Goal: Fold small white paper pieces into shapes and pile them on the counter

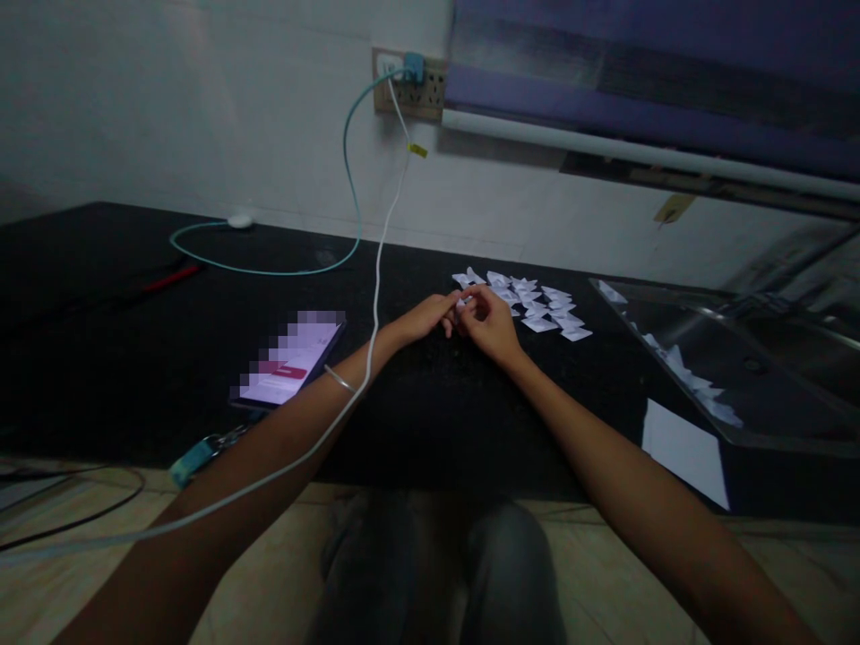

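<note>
Over the black counter (pixel 417 430) my two hands meet around a small piece of folded white paper (pixel 460 305). My left hand (pixel 434 315) pinches it from the left, its fingers closed. From the right, my right hand (pixel 494 327) has thumb and forefinger curled onto the same paper. Much of the piece is hidden by the fingers. Just behind and right of my hands lie several folded paper boats (pixel 537 309) in loose rows. A thin bracelet (pixel 341 380) circles my left forearm.
A lit phone (pixel 288 363) lies left of my left forearm, near a teal strap (pixel 194 461). A white cable (pixel 377 287) hangs from the wall socket (pixel 430 94) across that forearm. At right, more folded papers (pixel 692 376) line the sink (pixel 772 439), beside white sheets (pixel 685 457).
</note>
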Demonstrator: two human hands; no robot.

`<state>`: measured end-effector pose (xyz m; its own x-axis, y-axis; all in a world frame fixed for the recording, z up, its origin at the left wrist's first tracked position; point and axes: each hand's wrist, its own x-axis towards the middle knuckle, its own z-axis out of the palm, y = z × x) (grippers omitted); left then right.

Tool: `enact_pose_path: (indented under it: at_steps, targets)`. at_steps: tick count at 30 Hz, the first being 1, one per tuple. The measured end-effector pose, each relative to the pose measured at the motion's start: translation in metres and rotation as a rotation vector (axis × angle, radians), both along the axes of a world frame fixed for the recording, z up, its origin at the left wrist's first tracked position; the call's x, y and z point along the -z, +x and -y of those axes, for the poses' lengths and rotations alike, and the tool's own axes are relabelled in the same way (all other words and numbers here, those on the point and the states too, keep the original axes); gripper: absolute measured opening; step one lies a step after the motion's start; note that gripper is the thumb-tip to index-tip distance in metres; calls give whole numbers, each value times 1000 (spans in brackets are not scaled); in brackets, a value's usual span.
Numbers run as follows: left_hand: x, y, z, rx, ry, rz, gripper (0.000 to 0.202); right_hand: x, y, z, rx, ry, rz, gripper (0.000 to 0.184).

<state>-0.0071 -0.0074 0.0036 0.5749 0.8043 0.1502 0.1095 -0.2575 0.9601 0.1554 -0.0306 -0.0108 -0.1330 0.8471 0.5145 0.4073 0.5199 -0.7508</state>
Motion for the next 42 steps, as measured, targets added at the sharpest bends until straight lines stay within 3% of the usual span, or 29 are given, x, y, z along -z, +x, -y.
enact_pose_path:
  at_steps: [3,8,21,32,42]
  targets:
    - [5,-1,-3,6,-6,30,54,-3,1,3,76,138,144,11]
    - [10,-2,-7,-19,-13,37,47,-8,4,5,49,236,228,15]
    - [7,3,-1,-9,-10,85,40,-11,-1,9,126,275,360,14]
    - [23,9,-10,13,126,61,35,-5,-5,11,198,281,417,16]
    - [21,10,-12,17,116,76,35,-5,-3,10,241,287,414,14]
